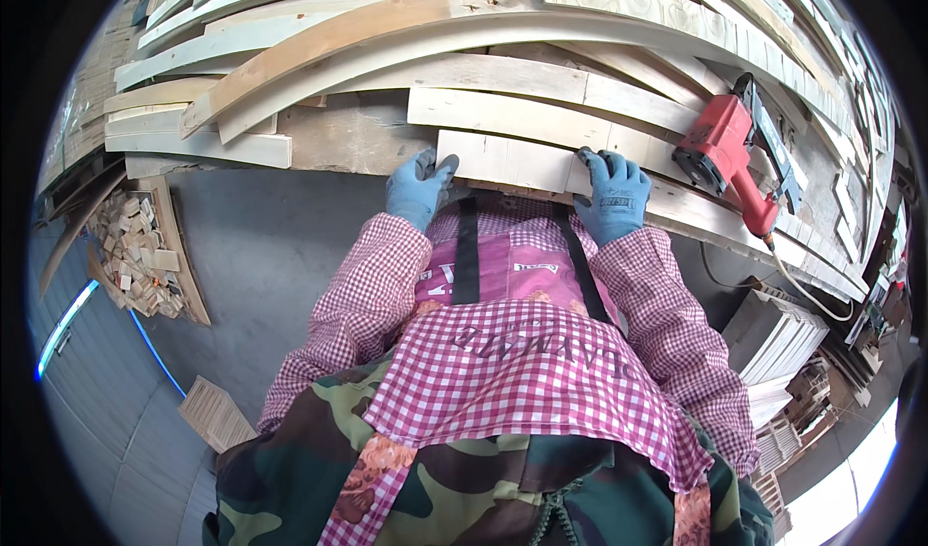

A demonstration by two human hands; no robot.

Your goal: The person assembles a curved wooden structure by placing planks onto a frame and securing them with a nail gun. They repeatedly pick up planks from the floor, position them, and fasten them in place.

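A pale wooden board (512, 162) lies along the near edge of the workbench, with a crosswise line in it close to my right hand. My left hand (413, 190), in a blue-grey work glove, is at the board's left end; its thumb touches the lower corner and its fingers are bent. My right hand (616, 196), gloved alike, closes over the board's near edge farther right, with fingertips on top. The underside of my grip is hidden on both sides. Just behind lies a longer plank (503, 111). To the right of my right hand rests a red power tool (720, 145).
Long wooden strips (367, 39) cover the bench behind. A pale hose or cord (807, 290) runs from the red tool. On the left, a wooden bin (179, 246) holds offcuts, and a bundle of slats (217, 414) stands lower down. Stacked boards (773, 338) stand at the right.
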